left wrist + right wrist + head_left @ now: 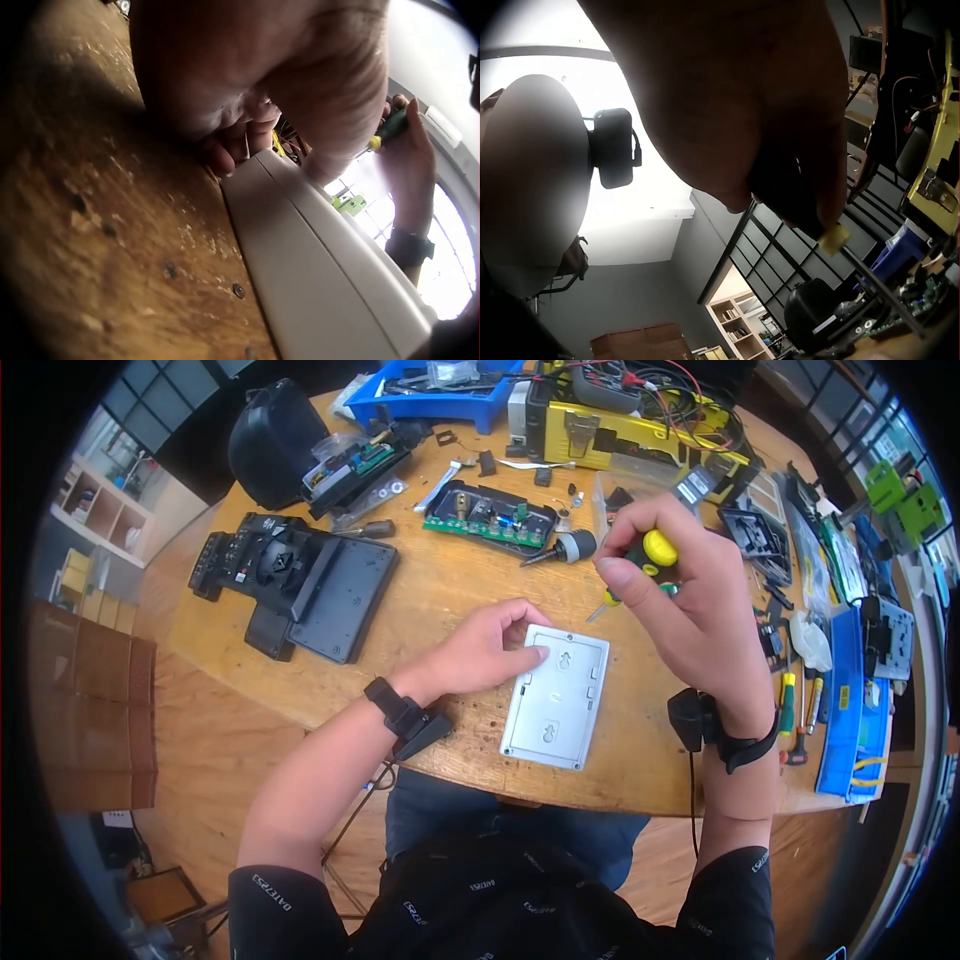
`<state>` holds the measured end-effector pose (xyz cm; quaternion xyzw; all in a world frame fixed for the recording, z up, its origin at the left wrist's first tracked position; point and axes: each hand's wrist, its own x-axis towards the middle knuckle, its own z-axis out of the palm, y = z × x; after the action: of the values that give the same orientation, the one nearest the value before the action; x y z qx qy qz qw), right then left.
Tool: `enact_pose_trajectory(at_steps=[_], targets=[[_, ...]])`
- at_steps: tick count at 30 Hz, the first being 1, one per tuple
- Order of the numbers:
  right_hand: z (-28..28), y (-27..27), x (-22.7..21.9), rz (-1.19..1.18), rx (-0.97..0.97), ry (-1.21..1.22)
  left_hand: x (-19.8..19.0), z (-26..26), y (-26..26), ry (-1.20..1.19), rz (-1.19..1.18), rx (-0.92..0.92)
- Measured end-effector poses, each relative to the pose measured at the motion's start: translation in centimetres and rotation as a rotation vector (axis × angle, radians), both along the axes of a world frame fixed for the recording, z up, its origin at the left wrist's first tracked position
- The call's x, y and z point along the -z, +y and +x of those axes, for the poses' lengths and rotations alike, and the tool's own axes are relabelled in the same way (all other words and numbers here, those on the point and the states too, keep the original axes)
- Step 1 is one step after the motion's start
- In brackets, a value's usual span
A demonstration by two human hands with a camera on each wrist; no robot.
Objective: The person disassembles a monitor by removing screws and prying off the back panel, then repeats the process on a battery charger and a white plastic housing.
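A flat white rectangular panel (556, 698) lies on the wooden table near its front edge, with keyhole slots and corner screw holes facing up. My left hand (478, 650) grips its upper left corner, thumb on top. In the left wrist view the panel's smooth side (300, 255) rests by the wood, fingers of the left hand (255, 97) at its end. My right hand (685, 595) holds a green and yellow screwdriver (657, 548) above the table, right of the panel. The screwdriver's shaft (881, 291) points away from the right hand (742, 112) in the right wrist view.
A black device with a stand (340, 595) lies at left. Behind the panel are an open circuit board housing (487, 520) and a grey-black tool (572, 546). A blue bin (430, 402) and a yellow case (620, 438) stand at the back; tools and a blue tray (845, 705) lie right.
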<state>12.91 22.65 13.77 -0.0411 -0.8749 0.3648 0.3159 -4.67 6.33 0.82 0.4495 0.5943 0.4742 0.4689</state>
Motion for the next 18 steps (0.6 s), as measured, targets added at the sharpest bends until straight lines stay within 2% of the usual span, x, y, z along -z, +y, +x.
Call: enact_pose_trajectory(at_steps=[3, 5, 8, 11, 18], targets=[[-0.5, 0.7, 0.9, -0.005, -0.048, 0.098, 0.7, -0.2, 0.2, -0.011, -0.061, -0.011], [0.0, 0.5, 0.2, -0.025, -0.047, 0.031, 0.9, 0.0, 0.2, 0.044, 0.008, -0.060], [0.7, 0.4, 0.2, -0.024, -0.035, 0.012, 0.3, 0.1, 0.1, -0.028, -0.038, -0.060], [1.0, 0.4, 0.5, -0.029, -0.070, -0.020, -0.8, 0.4, 0.1, 0.015, -0.055, -0.059], [0.6, 0.1, 0.9, -0.033, -0.084, -0.031, 0.1, 0.4, 0.0, -0.054, -0.025, -0.087]])
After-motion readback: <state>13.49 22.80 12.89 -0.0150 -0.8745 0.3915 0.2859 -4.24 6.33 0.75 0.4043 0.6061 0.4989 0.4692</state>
